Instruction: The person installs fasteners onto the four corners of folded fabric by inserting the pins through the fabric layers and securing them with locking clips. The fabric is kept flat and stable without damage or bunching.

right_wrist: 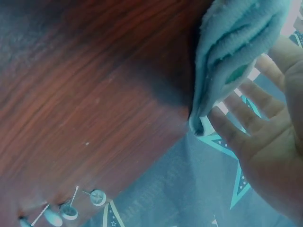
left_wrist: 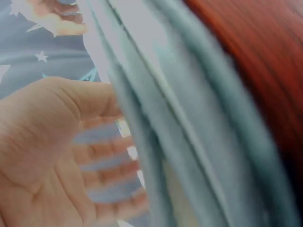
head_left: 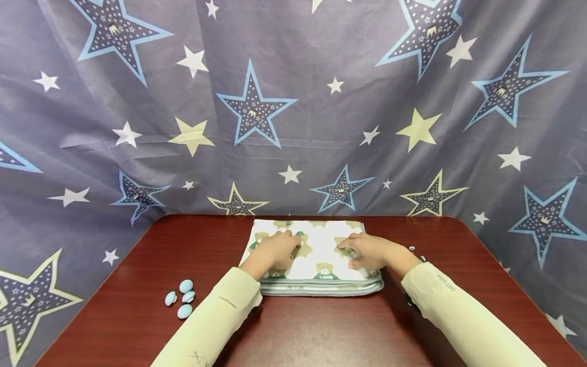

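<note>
A folded white blanket (head_left: 318, 257) with a brown-and-green bear print lies at the far middle of the table, its layers stacked flat. My left hand (head_left: 276, 250) rests on the left part of its top, and my right hand (head_left: 370, 251) is at the right part. Spread, relaxed fingers show in both wrist views, where the left hand (left_wrist: 42, 146) and the right hand (right_wrist: 272, 127) touch the cloth's upper face. Grey-green layered edges of the blanket (left_wrist: 180, 113) fill much of the left wrist view.
Several light-blue mushroom-shaped pieces (head_left: 185, 311) lie on the dark red table (head_left: 321, 331) at the left. Several small pieces with round heads and thin pins (right_wrist: 69, 211) lie at the right, partly behind the right forearm. A star-patterned curtain (head_left: 293, 153) hangs behind the table.
</note>
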`<state>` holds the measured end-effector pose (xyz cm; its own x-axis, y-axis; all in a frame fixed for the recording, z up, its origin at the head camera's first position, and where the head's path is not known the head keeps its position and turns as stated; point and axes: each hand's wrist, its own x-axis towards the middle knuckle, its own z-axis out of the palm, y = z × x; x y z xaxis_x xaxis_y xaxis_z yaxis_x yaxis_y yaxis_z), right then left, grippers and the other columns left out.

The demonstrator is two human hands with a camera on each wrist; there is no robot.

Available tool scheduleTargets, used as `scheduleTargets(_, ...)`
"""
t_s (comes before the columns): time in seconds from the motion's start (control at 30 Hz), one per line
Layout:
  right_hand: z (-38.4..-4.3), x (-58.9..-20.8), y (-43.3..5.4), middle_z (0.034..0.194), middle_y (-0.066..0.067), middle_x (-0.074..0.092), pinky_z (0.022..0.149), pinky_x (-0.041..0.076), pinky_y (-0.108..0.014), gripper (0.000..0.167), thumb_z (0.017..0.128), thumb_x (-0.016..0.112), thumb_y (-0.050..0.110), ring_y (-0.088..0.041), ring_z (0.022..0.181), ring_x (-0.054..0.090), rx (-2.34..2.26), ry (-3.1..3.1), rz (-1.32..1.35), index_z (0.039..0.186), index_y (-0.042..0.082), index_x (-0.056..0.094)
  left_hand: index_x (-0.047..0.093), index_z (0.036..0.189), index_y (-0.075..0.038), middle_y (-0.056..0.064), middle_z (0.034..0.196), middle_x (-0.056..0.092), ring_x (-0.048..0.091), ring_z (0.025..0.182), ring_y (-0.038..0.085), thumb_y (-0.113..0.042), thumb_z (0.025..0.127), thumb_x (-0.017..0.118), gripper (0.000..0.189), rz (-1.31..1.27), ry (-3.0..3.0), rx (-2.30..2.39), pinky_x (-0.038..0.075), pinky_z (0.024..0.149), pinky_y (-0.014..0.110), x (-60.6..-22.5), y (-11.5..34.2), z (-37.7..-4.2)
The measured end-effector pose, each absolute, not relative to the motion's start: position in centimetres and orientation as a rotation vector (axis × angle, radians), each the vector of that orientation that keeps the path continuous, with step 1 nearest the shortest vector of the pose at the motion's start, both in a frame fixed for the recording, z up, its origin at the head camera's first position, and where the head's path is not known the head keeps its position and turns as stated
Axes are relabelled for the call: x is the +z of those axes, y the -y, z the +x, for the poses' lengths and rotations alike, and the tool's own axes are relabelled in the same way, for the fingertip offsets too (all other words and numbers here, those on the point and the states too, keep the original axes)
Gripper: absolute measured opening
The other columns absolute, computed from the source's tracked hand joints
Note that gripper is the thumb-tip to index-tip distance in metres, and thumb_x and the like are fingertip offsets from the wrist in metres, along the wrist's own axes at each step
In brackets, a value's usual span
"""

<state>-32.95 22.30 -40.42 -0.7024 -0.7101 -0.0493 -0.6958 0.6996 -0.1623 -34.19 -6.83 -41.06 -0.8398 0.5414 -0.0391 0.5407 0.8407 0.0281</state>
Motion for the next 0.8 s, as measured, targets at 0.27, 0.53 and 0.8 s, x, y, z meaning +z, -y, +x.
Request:
scheduleTargets(0.27,-32.7,-40.1,-23.3,0.121,-0.008,0.066,0.097,0.052,-0.045,0.039,0.095,0.073,0.024,-0.026,0.113,0.063,-0.159,-2.891,-1.119,0.130,0.009,0.067,0.071,0.113,-0.016,0.002,0.099,0.061,0.056,0.087,0.016,-0.029,0.094,0.072,0.023,1.341,-2.848,0.243,0.050,0.080,0.035,-41.1,4.9,-34.6)
scheduleTargets(0.53,-32.7,-40.4,-25.2,0.107,-0.002,0.070,0.082,0.055,-0.042,0.025,0.098,0.069,0.032,-0.019,0.096,0.067,-0.200,-3.021,-1.183,0.115,0.013,0.074,0.071,0.120,-0.025,-0.006,0.109,0.064,0.056,0.093,0.011,-0.056,0.087,0.076,0.045,1.415,-2.777,0.191,0.047,0.084,0.031,-41.6,2.2,-34.0)
scheduleTargets(0.8,-32.5,-40.6,-28.1,0.106,-0.004,0.070,0.085,0.054,-0.045,0.020,0.099,0.069,0.027,-0.023,0.098,0.067,-0.203,-3.097,-1.107,0.111,0.012,0.075,0.072,0.103,-0.022,-0.007,0.096,0.062,0.056,0.088,0.007,-0.053,0.078,0.085,0.042,1.437,-2.668,0.298,0.048,0.078,0.022,-41.6,0.7,-33.7)
